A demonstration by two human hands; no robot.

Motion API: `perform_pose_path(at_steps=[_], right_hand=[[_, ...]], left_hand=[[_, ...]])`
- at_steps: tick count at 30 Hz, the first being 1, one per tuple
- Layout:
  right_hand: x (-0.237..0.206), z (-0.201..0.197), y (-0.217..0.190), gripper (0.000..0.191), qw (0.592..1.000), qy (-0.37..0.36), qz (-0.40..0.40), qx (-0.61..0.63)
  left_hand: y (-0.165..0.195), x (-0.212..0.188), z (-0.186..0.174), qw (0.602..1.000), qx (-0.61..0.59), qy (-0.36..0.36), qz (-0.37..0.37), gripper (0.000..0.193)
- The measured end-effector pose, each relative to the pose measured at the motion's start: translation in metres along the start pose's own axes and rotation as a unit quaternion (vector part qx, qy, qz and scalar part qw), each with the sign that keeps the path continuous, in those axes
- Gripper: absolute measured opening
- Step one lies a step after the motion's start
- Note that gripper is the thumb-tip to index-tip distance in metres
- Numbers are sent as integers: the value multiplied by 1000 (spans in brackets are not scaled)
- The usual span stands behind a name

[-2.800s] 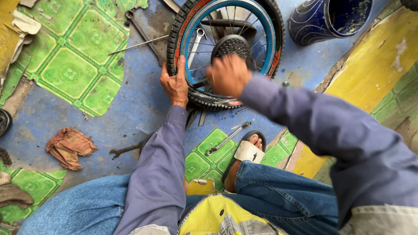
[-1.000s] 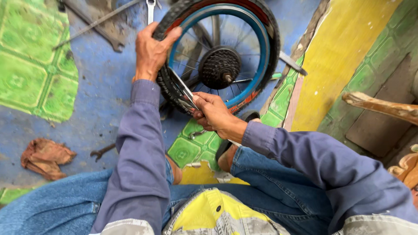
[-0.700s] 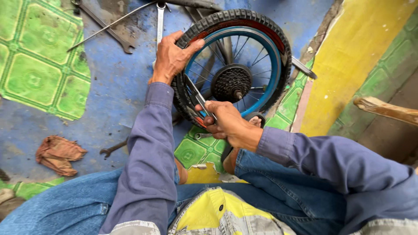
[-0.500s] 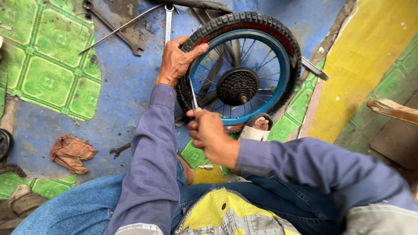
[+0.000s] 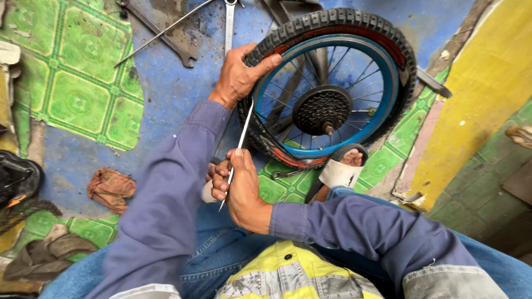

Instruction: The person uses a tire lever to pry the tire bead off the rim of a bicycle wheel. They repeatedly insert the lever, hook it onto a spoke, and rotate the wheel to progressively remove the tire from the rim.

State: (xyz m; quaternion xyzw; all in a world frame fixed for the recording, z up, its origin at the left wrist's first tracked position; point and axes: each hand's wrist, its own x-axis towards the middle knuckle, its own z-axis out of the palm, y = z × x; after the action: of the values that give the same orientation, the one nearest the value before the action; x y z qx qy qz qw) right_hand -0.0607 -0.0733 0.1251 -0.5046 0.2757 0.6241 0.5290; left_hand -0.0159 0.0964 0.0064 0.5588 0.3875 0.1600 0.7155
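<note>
On the blue and green floor (image 5: 83, 94) in front of the seated person stands a small bicycle wheel (image 5: 327, 88), with a blue rim, a knobby black tyre and a dark gear cluster at its hub. At the wheel's left edge the left hand (image 5: 239, 75) clamps the tyre, thumb on the sidewall and fingers wrapped over the tread. Nearer, and a little to the left of the wheel's bottom, the right hand (image 5: 239, 188) is clenched around a thin metal lever (image 5: 237, 152). The lever's long axis runs from near to far, tilted slightly right, its far tip touching the tyre just below the left hand. The right hand thus lies on the near side of the wheel, with the left hand farther off and already on the tyre.

A sandalled foot (image 5: 344, 169) rests against the wheel's near bottom edge. A wrench (image 5: 230, 25) and a long rod (image 5: 160, 34) lie on the far floor, left of the wheel, and a crumpled brown rag (image 5: 111, 188) lies at near left.
</note>
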Motion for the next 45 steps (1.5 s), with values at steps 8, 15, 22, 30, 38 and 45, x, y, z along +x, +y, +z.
perform_pose_path(at_steps=[8,15,22,30,38,45], right_hand=[[17,-6,32,21,999,-35,4,28],[68,-17,79,21,956,-4,-182,-230],[94,-48,81,24,934,60,-117,-332],[64,-104,27,26,831,-6,-264,-490],[2,-161,-174,30,489,-257,-115,-826],[-11,-179,-259,20,418,-176,-194,-870]], left_hand=[[-1,-16,14,961,184,174,-113,84],[-17,-9,7,973,170,142,-62,92],[-20,-4,3,981,142,99,-88,90],[-23,-7,2,986,121,108,-42,83],[-2,-15,8,973,182,139,-26,72],[26,-50,13,639,561,-10,526,44]])
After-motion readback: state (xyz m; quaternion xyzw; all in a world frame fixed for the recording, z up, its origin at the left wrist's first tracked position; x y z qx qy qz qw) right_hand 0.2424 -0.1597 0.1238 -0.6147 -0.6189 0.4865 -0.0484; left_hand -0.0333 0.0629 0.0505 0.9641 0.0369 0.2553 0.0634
